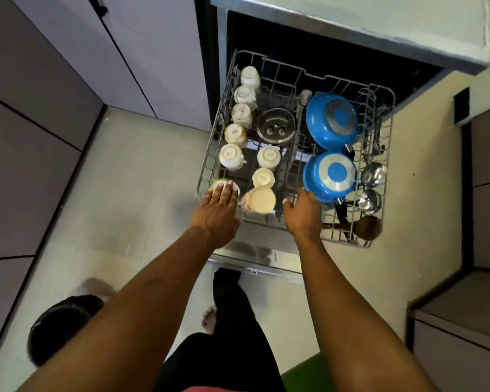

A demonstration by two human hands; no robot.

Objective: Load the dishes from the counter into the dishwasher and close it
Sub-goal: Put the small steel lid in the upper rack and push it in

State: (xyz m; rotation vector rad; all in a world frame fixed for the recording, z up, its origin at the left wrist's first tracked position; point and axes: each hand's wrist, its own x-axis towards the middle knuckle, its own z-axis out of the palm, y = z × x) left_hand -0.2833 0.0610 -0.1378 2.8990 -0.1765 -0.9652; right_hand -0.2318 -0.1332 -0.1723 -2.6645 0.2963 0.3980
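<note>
The dishwasher's wire rack (209,161) is standing pulled out over the lowered door (256,257), below the edge of the counter (351,21). A row of white cups (235,134) is sitting upside down along the rack's left side, with more cups (268,157) in the next column. A steel lid (276,126) is lying behind those. On the right side, two blue pans are leaning bottoms up, the rear pan (331,120) behind the front pan (330,176). Steel ladles (373,174) and a wooden spoon (368,226) are sitting along the rack's right edge.

The left hand (219,207) is resting flat, fingers straight and close together, on a green-rimmed cup (219,183) in the rack's front left corner. The right hand (303,212) is reaching to the rack's front rim just beside the front pan. Its fingers are bent a little (whether they are gripping a wire or the pan's edge cannot be told, since the hand's back is covering them).
</note>
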